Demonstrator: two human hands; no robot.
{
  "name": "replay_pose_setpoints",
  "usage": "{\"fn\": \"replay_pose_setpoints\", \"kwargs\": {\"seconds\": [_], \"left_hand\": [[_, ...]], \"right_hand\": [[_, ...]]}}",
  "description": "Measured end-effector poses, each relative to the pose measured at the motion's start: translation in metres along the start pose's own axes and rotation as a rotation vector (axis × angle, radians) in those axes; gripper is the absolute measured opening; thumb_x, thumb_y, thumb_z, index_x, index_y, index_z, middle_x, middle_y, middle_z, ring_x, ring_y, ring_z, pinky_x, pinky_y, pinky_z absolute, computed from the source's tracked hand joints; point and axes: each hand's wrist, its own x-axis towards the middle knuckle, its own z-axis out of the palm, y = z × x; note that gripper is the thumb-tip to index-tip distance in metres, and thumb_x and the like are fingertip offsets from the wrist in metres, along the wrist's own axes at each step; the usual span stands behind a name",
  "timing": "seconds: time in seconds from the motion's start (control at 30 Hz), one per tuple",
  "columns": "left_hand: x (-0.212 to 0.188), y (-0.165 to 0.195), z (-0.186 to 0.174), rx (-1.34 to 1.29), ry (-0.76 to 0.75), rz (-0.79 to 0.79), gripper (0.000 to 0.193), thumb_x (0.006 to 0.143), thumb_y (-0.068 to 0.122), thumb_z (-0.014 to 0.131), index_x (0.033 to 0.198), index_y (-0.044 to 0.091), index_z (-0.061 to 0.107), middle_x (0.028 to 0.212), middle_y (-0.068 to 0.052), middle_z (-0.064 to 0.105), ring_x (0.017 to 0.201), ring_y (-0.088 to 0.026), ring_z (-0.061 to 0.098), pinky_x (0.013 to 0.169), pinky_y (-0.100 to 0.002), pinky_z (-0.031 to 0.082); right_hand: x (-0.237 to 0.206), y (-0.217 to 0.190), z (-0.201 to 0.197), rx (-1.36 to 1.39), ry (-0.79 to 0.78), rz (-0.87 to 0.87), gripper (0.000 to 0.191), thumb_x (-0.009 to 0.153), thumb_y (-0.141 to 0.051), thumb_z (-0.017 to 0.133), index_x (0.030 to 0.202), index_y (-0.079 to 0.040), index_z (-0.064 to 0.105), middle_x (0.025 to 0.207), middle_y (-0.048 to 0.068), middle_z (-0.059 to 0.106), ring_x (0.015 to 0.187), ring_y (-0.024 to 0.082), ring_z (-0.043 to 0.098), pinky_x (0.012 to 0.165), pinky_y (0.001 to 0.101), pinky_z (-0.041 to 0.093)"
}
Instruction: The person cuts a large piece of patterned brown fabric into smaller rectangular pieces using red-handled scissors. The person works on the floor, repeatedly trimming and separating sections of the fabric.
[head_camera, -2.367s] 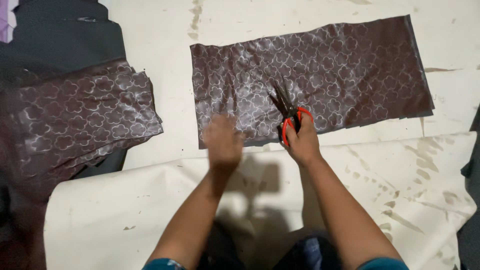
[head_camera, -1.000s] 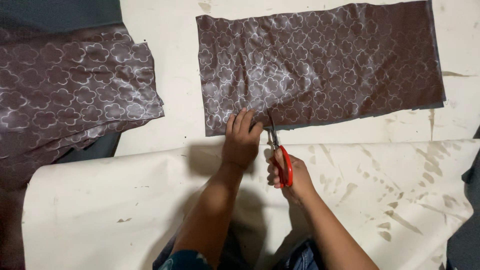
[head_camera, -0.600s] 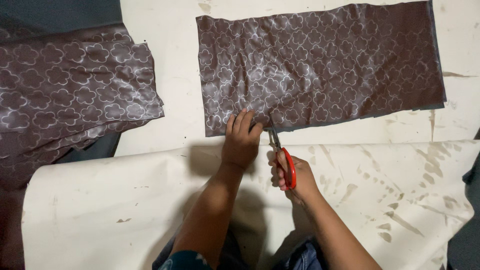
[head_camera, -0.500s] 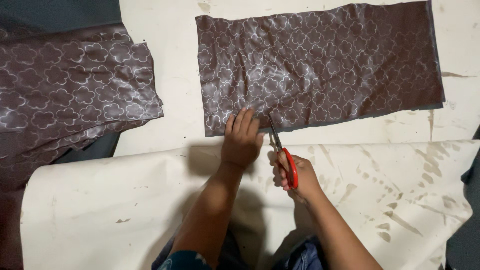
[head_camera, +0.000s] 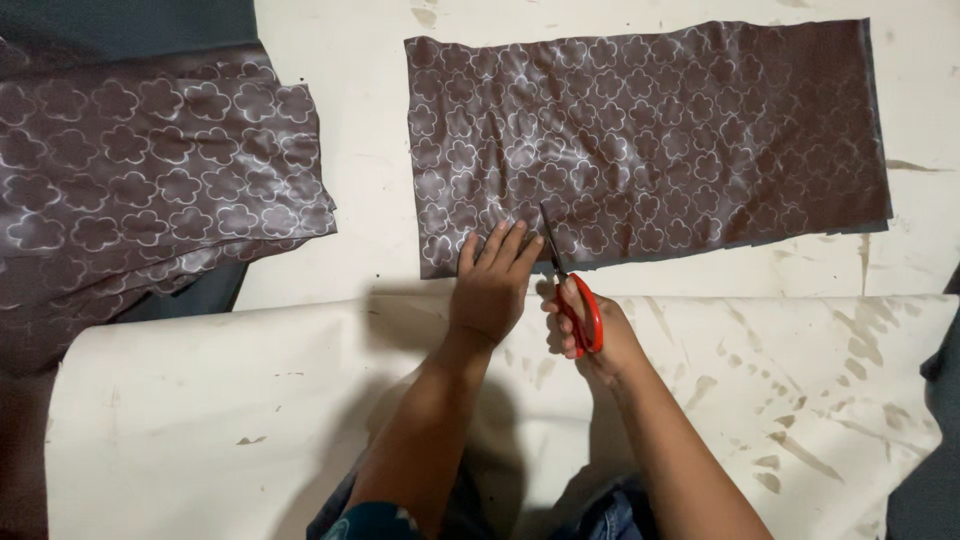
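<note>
- The scissors (head_camera: 572, 290) have pushed further into the near edge of the brown patterned cloth (head_camera: 640, 140); the cut is lengthening.
- Right hand (head_camera: 590, 335) is clamped on the red handles.
- Left hand (head_camera: 490, 290) lies flat, fingers spread, pinning the cloth on the pale table (head_camera: 350, 200).

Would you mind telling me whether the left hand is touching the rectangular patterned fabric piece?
Touching. The head view shows the left hand lying flat, its fingertips pressed onto the near edge of the patterned fabric piece, beside the scissors.

left hand (head_camera: 492, 290): flat, fingers spread | right hand (head_camera: 590, 330): seemingly curled shut, gripping
</note>
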Motion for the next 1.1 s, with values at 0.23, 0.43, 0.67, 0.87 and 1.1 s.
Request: {"fn": "replay_pose_setpoints", "kwargs": {"seconds": [0.23, 0.43, 0.67, 0.87, 1.1], "left_hand": [[-0.002, 0.001, 0.001, -0.023, -0.002, -0.015, 0.036, 0.098, 0.018, 0.058, 0.134, 0.013, 0.065, 0.147, -0.010, 0.058, 0.141, -0.028, 0.051, 0.117, -0.059, 0.031], [-0.002, 0.000, 0.000, -0.061, 0.022, -0.015, 0.039, 0.097, 0.016, 0.060, 0.135, 0.013, 0.065, 0.148, -0.010, 0.058, 0.142, -0.028, 0.050, 0.119, -0.060, 0.029], [-0.003, 0.000, -0.002, -0.078, -0.026, -0.019, 0.044, 0.093, 0.016, 0.060, 0.137, 0.013, 0.062, 0.149, -0.010, 0.056, 0.142, -0.028, 0.049, 0.119, -0.060, 0.027], [-0.002, -0.002, 0.000, -0.085, -0.050, -0.024, 0.047, 0.093, 0.014, 0.060, 0.139, 0.013, 0.061, 0.151, -0.009, 0.055, 0.143, -0.027, 0.048, 0.121, -0.059, 0.024], [-0.003, -0.002, 0.002, -0.094, -0.044, -0.033, 0.045, 0.095, 0.014, 0.060, 0.140, 0.011, 0.061, 0.150, -0.009, 0.056, 0.143, -0.027, 0.049, 0.122, -0.059, 0.023]], "right_hand": [[-0.003, 0.005, -0.005, 0.029, -0.007, -0.022, 0.047, 0.096, -0.042, 0.065, 0.097, 0.005, 0.067, 0.058, 0.000, 0.048, 0.044, 0.009, 0.041, 0.038, 0.0226, 0.032], [0.002, 0.001, -0.001, -0.044, 0.021, -0.009, 0.043, 0.096, -0.040, 0.064, 0.098, 0.003, 0.065, 0.060, 0.000, 0.051, 0.046, 0.010, 0.044, 0.041, 0.0247, 0.037], [0.006, 0.005, 0.022, 0.092, 0.001, -0.082, 0.046, 0.099, -0.044, 0.063, 0.089, 0.001, 0.061, 0.058, -0.001, 0.047, 0.044, 0.009, 0.040, 0.039, 0.0238, 0.033], [0.013, 0.011, 0.031, 0.046, 0.083, -0.098, 0.045, 0.097, -0.047, 0.062, 0.089, -0.002, 0.064, 0.061, 0.000, 0.052, 0.045, 0.009, 0.045, 0.041, 0.0247, 0.038], [0.025, 0.004, 0.030, 0.014, 0.141, -0.071, 0.047, 0.097, -0.049, 0.062, 0.088, -0.003, 0.065, 0.060, -0.002, 0.051, 0.045, 0.008, 0.046, 0.041, 0.0242, 0.038]]}}
